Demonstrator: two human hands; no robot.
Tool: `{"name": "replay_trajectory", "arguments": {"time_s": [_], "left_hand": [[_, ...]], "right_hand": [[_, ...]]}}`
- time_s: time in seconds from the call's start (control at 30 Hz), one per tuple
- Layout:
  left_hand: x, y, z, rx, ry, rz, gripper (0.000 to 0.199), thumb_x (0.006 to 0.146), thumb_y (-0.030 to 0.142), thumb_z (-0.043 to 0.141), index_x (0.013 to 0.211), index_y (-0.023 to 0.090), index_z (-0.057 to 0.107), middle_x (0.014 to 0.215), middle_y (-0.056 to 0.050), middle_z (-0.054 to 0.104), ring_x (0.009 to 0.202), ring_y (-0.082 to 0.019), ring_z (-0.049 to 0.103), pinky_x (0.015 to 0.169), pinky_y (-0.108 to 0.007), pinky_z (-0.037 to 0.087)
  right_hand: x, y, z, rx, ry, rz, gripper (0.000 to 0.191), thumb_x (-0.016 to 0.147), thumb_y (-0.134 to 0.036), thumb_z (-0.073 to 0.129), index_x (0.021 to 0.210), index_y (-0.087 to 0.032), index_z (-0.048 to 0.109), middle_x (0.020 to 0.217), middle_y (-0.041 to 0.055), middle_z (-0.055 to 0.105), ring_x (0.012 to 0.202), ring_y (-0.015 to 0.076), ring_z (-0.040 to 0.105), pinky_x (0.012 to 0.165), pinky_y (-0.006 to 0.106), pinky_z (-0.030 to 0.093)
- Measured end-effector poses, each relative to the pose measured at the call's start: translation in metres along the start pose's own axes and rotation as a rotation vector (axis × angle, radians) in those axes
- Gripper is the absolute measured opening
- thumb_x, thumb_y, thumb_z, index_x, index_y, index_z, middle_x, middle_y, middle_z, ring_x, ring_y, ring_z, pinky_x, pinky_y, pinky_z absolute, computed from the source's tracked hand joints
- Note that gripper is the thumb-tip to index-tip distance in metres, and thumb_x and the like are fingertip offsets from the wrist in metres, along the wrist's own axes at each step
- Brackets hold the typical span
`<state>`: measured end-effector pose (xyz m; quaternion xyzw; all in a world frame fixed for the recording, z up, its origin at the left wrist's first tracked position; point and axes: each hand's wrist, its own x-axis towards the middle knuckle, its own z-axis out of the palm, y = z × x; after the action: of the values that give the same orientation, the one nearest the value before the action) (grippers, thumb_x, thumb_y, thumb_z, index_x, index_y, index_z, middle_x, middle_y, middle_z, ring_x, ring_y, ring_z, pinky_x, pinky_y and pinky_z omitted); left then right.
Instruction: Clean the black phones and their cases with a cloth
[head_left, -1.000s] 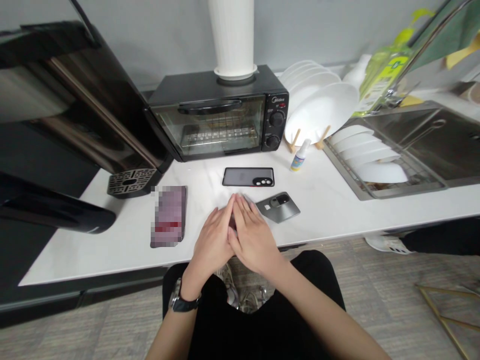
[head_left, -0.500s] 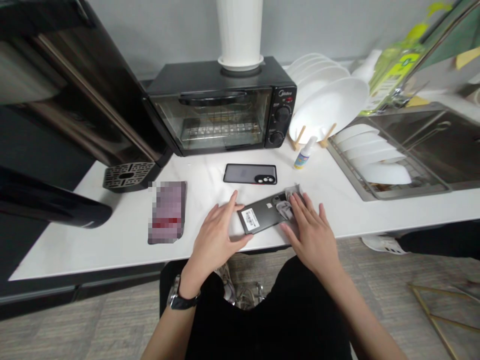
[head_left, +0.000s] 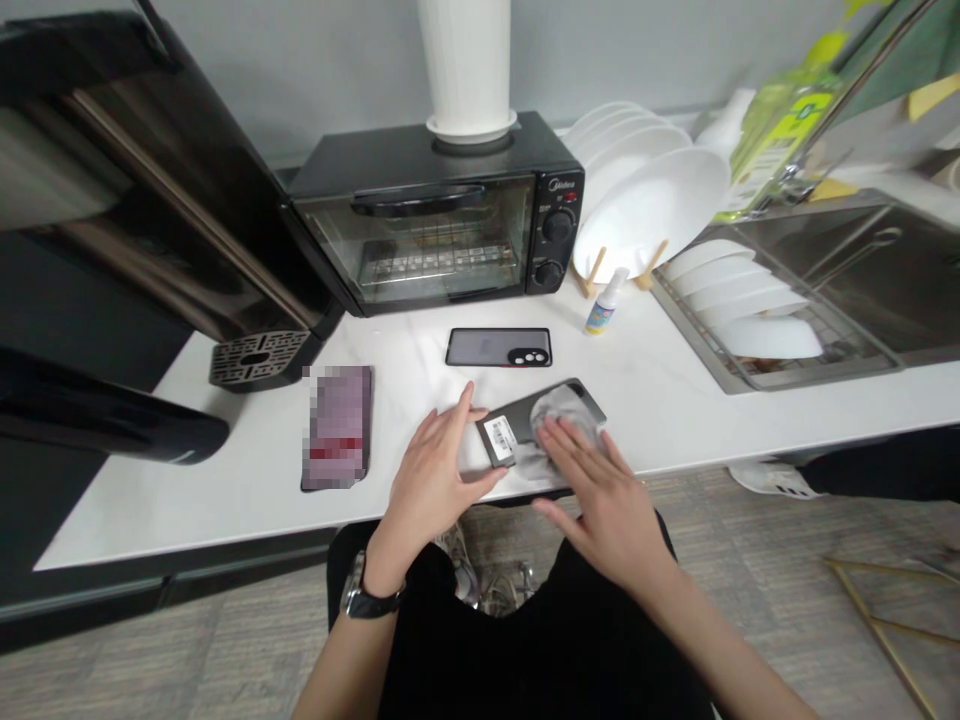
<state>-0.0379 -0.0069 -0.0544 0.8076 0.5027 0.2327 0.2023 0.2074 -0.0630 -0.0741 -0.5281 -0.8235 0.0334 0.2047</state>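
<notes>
Okay, from where I'm standing: gray phone (head_left: 523,420) is on the white desk (head_left: 660,385), near its front edge, label side up, lying at a slant with its right end farther from the seated person. White barcode label (head_left: 500,438) shows at the left end. Left grip (head_left: 427,465) brackets that end, thumb at the near corner, a finger at the far corner, so the phone sits pinched between them; index finger sticks out clear. Black-strapped watch (head_left: 373,592) on that wrist. Right grip (head_left: 600,490) is flat, not pinching: fingertips laid on a gray cloth (head_left: 562,400), thumb out to the side. Cloth covers much of the phone's right half and spills over the near long edge.

Black-rimmed phone case (head_left: 480,346) lies just behind the phone, camera cutouts to the right. Purplish flat item (head_left: 341,420), pixelated, is left of the left grip, well apart from the phone. Small spray bottle (head_left: 602,308) stands behind and right, near the wooden rack (head_left: 651,268) with white plates (head_left: 649,215). Toaster oven (head_left: 439,245) at the back, white pot (head_left: 469,70) on top. White bowls (head_left: 765,337) sit tilted at the sink (head_left: 862,240) on the right.
</notes>
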Motion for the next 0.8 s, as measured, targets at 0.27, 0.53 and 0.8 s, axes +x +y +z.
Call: {"name": "replay_trajectory", "arguments": {"time_s": [0.27,0.53,0.8], "left_hand": [[0.0,-0.004,0.001,-0.003,0.022,0.019,0.107,0.088,0.035,0.08,0.168,0.032,0.009,0.147,-0.008,0.064,0.137,-0.03,0.059,0.126,-0.057,0.033],[-0.002,-0.006,0.003,0.015,0.007,0.028,0.112,0.085,0.027,0.081,0.169,0.032,0.006,0.147,-0.008,0.064,0.139,-0.03,0.057,0.126,-0.055,0.033],[0.0,-0.003,0.002,-0.009,0.024,0.023,0.106,0.088,0.035,0.081,0.168,0.033,0.011,0.146,-0.007,0.064,0.137,-0.029,0.058,0.126,-0.055,0.032]], "right_hand": [[0.055,0.0,0.011,0.088,0.065,0.066,0.077,0.099,-0.067,0.053,0.154,-0.012,0.051,0.158,0.0147,0.054,0.153,0.0347,0.043,0.127,0.059,0.032],[0.01,-0.033,0.006,0.167,-0.024,-0.063,0.071,0.102,-0.06,0.055,0.159,-0.02,0.044,0.161,0.0108,0.051,0.154,0.0299,0.042,0.125,0.058,0.037],[0.039,0.021,0.008,0.012,0.141,0.178,0.073,0.102,-0.06,0.053,0.157,-0.011,0.047,0.16,0.0171,0.05,0.152,0.0366,0.044,0.124,0.061,0.036]]}}
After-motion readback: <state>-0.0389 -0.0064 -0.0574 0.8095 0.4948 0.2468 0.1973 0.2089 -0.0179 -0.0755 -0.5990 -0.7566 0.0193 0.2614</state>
